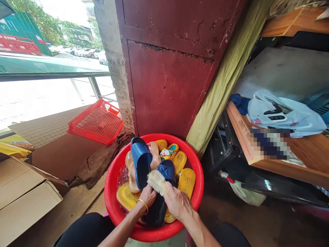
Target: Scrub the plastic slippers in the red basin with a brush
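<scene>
A blue slipper (142, 161) stands tilted toe-up over the red basin (199, 171), and my left hand (147, 197) is closed around its heel end. My right hand (178, 202) grips a scrubbing brush (158, 182) with pale bristles, held just right of that slipper. Behind the brush shows a second blue slipper (167, 169). Several yellow slippers (187, 181) lie in the basin, some sole up, along with beige slippers (133, 176). A teal and yellow slipper (169, 151) with a cartoon figure sits near the back. A dark slipper (155, 210) lies below my hands.
A red plastic crate (96, 121) and a brown cloth (96, 161) are to the left, with a cardboard box (23, 185) nearer. Behind the basin stands a dark red door (169, 85). On the right, a wooden table (311, 161) holds a white plastic bag (285, 113).
</scene>
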Tool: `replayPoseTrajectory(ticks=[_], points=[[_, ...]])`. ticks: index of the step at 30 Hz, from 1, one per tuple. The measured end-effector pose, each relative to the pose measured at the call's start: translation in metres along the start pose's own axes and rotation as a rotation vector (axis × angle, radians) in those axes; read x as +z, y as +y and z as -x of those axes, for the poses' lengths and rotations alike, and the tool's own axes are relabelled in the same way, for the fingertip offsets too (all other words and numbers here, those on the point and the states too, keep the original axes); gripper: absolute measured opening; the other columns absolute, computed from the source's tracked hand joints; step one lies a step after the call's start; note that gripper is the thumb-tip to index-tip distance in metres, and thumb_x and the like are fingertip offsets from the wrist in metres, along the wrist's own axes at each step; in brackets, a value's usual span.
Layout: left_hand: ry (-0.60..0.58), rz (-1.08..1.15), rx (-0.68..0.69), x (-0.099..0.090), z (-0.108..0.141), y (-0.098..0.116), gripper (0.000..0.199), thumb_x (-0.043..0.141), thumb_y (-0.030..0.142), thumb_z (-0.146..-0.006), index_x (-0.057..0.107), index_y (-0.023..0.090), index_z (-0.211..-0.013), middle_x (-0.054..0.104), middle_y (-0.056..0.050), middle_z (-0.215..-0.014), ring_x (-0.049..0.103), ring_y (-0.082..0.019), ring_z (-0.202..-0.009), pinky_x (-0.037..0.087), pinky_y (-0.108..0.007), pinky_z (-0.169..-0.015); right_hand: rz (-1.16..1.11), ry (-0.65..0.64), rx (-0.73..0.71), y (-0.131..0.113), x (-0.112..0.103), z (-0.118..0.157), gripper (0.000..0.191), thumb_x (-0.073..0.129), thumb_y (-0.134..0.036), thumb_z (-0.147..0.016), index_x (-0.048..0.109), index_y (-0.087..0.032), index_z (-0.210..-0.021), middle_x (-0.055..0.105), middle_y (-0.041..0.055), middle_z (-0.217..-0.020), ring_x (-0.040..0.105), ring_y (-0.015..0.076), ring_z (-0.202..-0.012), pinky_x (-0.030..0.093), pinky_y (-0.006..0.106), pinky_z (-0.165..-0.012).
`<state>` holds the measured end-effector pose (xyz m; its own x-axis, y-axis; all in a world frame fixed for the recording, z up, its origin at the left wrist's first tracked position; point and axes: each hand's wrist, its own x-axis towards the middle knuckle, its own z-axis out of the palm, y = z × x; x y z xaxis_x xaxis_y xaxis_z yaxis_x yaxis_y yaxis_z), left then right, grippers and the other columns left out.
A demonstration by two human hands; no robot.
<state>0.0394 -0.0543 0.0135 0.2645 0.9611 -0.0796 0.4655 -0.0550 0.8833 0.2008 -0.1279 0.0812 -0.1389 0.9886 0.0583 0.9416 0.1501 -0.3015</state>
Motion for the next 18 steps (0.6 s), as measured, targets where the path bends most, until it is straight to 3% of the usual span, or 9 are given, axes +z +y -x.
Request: replayPoseTrajectory(ticks=[3,7,11,15,18], points=[[0.007,0.021,-0.011,0.000,-0.001,0.002,0.045,0.049,0.026,-0.085,0.059,0.014,-0.127,0.072,-0.019,-0.120,0.066,-0.030,-0.116,0.047,-0.039,-0.099,0.077,-0.001,0.055,0.002,0.001,-0.004,0.034,0.041,-0.029,-0.100,0.052,-0.024,-0.131,0.075,0.0118,-0.101,0.073,0.0249,-0.079,0.047,0.030,-0.062],[-0.013,0.049,-0.029,0.000,0.000,0.005,0.059,0.050,0.027,-0.085,0.047,0.009,-0.141,0.066,-0.020,-0.132,0.063,-0.028,-0.122,0.044,-0.035,-0.103,0.071,0.069,0.236,0.026,-0.006,-0.023,0.032,0.034,-0.028,-0.102,0.054,-0.020,-0.126,0.076,0.0113,-0.089,0.074,0.0236,-0.079,0.046,0.029,-0.060],[0.011,0.076,-0.136,-0.001,0.000,0.006,0.060,0.053,0.025,-0.083,0.050,0.010,-0.140,0.071,-0.018,-0.125,0.066,-0.028,-0.118,0.045,-0.035,-0.102,0.027,0.107,0.285,0.038,-0.007,-0.031,0.034,0.030,-0.027,-0.102,0.057,-0.018,-0.120,0.076,0.0133,-0.087,0.074,0.0258,-0.078,0.049,0.033,-0.062],[0.009,0.256,-0.233,-0.004,-0.005,0.008,0.053,0.059,0.025,-0.078,0.060,0.010,-0.129,0.075,-0.015,-0.117,0.067,-0.028,-0.114,0.048,-0.036,-0.100,-0.117,0.189,0.232,0.031,-0.014,-0.019,0.045,0.032,-0.034,-0.100,0.046,-0.017,-0.140,0.074,0.0163,-0.108,0.073,0.0297,-0.093,0.053,0.039,-0.076],[0.000,0.377,-0.270,-0.008,-0.010,0.010,0.047,0.061,0.038,-0.079,0.067,0.011,-0.117,0.075,-0.014,-0.116,0.069,-0.027,-0.109,0.052,-0.036,-0.097,-0.252,0.215,0.174,0.028,-0.036,0.004,0.050,0.035,-0.036,-0.099,0.039,-0.020,-0.147,0.068,0.0153,-0.126,0.069,0.0289,-0.108,0.053,0.040,-0.088]])
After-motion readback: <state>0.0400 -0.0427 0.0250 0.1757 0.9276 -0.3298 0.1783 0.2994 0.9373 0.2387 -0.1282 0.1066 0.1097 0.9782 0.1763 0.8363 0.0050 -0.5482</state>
